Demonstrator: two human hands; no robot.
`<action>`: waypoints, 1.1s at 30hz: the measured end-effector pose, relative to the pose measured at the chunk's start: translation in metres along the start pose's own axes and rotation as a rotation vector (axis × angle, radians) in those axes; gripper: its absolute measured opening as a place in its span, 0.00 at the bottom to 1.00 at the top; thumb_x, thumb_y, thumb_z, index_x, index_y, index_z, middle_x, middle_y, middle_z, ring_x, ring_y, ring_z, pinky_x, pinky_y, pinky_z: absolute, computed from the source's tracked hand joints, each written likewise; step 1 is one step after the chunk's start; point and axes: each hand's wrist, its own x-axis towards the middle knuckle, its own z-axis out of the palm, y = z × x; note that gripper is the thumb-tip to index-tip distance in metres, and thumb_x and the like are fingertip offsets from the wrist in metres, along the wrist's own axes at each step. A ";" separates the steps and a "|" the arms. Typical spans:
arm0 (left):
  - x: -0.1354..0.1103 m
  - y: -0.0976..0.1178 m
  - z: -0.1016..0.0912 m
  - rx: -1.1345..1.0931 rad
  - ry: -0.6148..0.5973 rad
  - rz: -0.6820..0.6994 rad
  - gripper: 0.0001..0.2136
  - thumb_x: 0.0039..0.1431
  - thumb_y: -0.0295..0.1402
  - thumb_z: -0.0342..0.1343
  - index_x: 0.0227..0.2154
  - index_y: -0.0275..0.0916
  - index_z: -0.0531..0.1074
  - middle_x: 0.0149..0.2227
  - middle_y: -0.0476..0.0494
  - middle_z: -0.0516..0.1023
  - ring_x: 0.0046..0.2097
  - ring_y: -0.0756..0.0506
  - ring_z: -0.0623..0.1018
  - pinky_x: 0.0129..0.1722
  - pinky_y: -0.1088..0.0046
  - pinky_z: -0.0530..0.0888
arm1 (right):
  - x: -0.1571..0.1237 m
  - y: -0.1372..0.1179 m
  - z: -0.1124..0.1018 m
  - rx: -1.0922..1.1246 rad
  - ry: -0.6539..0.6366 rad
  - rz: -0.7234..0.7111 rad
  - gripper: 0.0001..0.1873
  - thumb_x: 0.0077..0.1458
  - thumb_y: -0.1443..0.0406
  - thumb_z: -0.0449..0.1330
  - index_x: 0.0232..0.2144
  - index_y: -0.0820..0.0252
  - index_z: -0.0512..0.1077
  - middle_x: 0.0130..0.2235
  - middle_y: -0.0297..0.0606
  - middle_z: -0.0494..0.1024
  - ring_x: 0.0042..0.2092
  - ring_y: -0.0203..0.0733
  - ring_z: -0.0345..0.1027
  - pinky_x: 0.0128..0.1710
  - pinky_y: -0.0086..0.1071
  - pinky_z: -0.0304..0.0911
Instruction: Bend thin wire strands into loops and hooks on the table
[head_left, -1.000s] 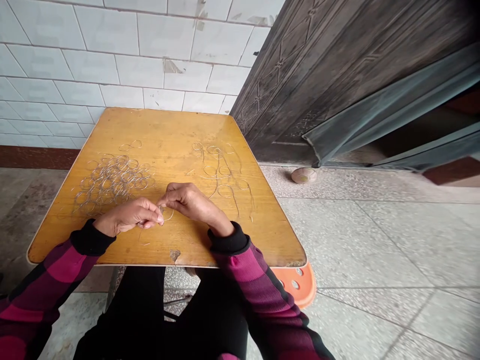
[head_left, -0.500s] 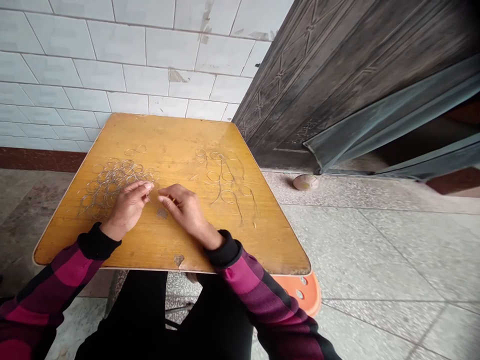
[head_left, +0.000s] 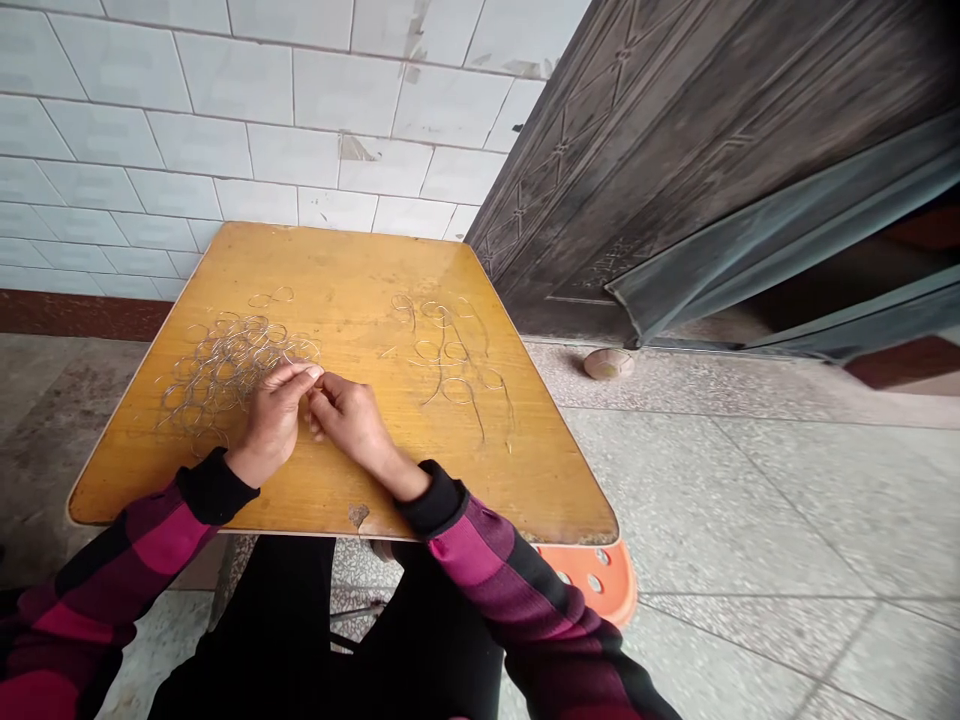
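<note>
White glazed wall tiles [head_left: 150, 140], some chipped, fill the upper left of the frame above a dark red skirting band [head_left: 75, 315]. Below them stands a yellow wooden tabletop [head_left: 337, 270] with rounded near corners and a small chip [head_left: 358, 514] on its near edge.

From the lower left, a magenta-and-black checked sleeve [head_left: 150, 545] ends in a black cuff near that edge. On the left of the tabletop lies a tangled cluster of thin wire rings [head_left: 225, 365], with a few more rings just beyond it. The left hand [head_left: 274, 420] sits at the cluster's lower right edge, its fingers curled in a narrow pinch. The right hand [head_left: 349, 425] faces it, also narrowly pinched, and the fingertips of the two hands nearly meet. Whether either pinch holds a wire is too small to tell.

To the right, looser wire loops [head_left: 442, 350] with long trailing ends lie apart from the hands, with yellow wood between. An orange plastic stool [head_left: 596, 580] juts out past the table's near right corner. Further right are a dark embossed door [head_left: 675, 170], a round stone [head_left: 607, 364] at its foot, and speckled floor tiles [head_left: 750, 500].
</note>
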 end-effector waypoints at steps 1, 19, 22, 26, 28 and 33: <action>-0.001 0.001 0.001 -0.008 -0.016 -0.041 0.08 0.45 0.35 0.64 0.22 0.37 0.72 0.21 0.53 0.70 0.20 0.54 0.67 0.18 0.78 0.64 | 0.001 0.000 0.002 0.091 -0.015 0.058 0.08 0.58 0.67 0.52 0.27 0.60 0.65 0.20 0.28 0.71 0.20 0.29 0.66 0.21 0.22 0.64; 0.017 -0.007 -0.007 0.011 0.163 0.079 0.04 0.40 0.31 0.65 0.22 0.38 0.76 0.28 0.49 0.73 0.35 0.51 0.72 0.40 0.72 0.69 | 0.011 0.018 0.013 0.589 -0.103 0.468 0.06 0.52 0.71 0.63 0.26 0.63 0.68 0.23 0.31 0.76 0.26 0.31 0.74 0.28 0.23 0.72; 0.018 -0.006 -0.007 -0.013 0.163 0.098 0.04 0.39 0.30 0.65 0.21 0.38 0.77 0.27 0.50 0.73 0.35 0.50 0.73 0.42 0.71 0.68 | 0.010 0.017 0.013 0.604 -0.108 0.488 0.06 0.50 0.72 0.64 0.26 0.63 0.69 0.22 0.31 0.75 0.26 0.30 0.73 0.28 0.23 0.72; 0.019 -0.004 -0.007 -0.027 0.147 0.120 0.03 0.38 0.29 0.65 0.20 0.39 0.77 0.26 0.50 0.73 0.35 0.50 0.73 0.44 0.70 0.68 | 0.006 0.017 0.014 0.653 -0.100 0.462 0.11 0.43 0.71 0.68 0.27 0.63 0.69 0.23 0.30 0.75 0.25 0.29 0.71 0.28 0.24 0.71; 0.019 -0.003 -0.007 -0.020 0.148 0.117 0.03 0.38 0.29 0.65 0.20 0.39 0.77 0.27 0.50 0.73 0.35 0.50 0.72 0.44 0.70 0.67 | 0.005 0.019 0.016 0.677 -0.082 0.433 0.15 0.38 0.71 0.70 0.28 0.62 0.68 0.23 0.28 0.74 0.25 0.29 0.70 0.27 0.24 0.70; 0.020 -0.002 -0.007 -0.013 0.150 0.074 0.05 0.38 0.31 0.66 0.21 0.38 0.77 0.28 0.49 0.74 0.35 0.50 0.71 0.42 0.71 0.67 | 0.003 0.020 0.015 0.672 -0.085 0.360 0.20 0.35 0.68 0.71 0.31 0.60 0.67 0.24 0.27 0.73 0.28 0.31 0.69 0.29 0.26 0.69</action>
